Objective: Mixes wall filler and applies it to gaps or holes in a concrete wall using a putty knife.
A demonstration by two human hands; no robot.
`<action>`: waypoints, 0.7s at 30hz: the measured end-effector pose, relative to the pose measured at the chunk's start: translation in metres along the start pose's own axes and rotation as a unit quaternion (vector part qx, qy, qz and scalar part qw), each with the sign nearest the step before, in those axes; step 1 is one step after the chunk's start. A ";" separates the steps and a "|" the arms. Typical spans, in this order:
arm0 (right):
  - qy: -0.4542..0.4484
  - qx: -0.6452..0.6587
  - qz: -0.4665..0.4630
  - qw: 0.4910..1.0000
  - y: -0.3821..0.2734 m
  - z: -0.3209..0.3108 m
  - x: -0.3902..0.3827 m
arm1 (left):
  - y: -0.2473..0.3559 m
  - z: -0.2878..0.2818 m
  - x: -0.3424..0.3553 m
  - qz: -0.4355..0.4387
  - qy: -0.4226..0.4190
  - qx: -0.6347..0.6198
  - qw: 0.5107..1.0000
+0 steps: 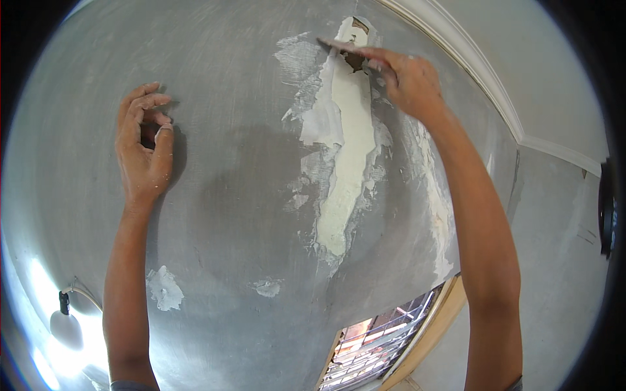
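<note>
My right hand [414, 81] grips a putty knife [340, 45], its thin blade lying across the upper end of a long pale filler strip [352, 130] on the grey wall. Just around the blade, a dark broken hole [354, 60] shows in the wall, partly covered by the knife. White smears with ragged edges spread along both sides of the strip. Off to the left, my left hand [145, 143] is raised close to the wall, dusted with white specks. Its fingers are loosely curled and apart, and nothing shows in them.
A lit bulb [66, 329] hangs on a cable at the lower left. Below the strip is a barred window [385, 342] with a wooden frame. White moulding [482, 78] runs along the upper right. More patches [165, 289] dot the wall; a dark round object [608, 208] sits far right.
</note>
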State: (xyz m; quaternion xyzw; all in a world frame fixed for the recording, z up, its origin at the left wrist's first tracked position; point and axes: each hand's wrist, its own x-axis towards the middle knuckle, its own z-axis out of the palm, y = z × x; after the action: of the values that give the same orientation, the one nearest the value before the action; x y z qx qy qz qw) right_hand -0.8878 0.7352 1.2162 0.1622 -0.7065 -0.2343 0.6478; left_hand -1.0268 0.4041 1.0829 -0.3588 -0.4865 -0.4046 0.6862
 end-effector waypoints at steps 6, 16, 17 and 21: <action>0.029 0.035 -0.038 0.998 -0.024 -0.018 -0.058 | -0.001 0.004 0.000 0.006 0.008 -0.007 1.000; 0.143 0.521 0.524 0.658 -0.088 -0.064 -0.194 | 0.013 -0.008 -0.016 -0.006 0.002 -0.098 0.995; 0.192 0.623 0.560 0.512 -0.097 -0.065 -0.212 | 0.021 -0.008 -0.029 -0.012 -0.012 -0.103 0.995; 0.264 0.633 0.620 0.382 -0.134 -0.073 -0.292 | 0.082 -0.009 -0.136 -0.176 -0.116 -0.250 0.945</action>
State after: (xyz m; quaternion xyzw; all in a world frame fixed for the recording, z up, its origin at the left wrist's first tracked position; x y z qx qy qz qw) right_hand -0.7942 0.7698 0.9019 0.0957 -0.3476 0.8018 0.4766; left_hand -0.9769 0.4583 0.9422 -0.4719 -0.5018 -0.5829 0.4311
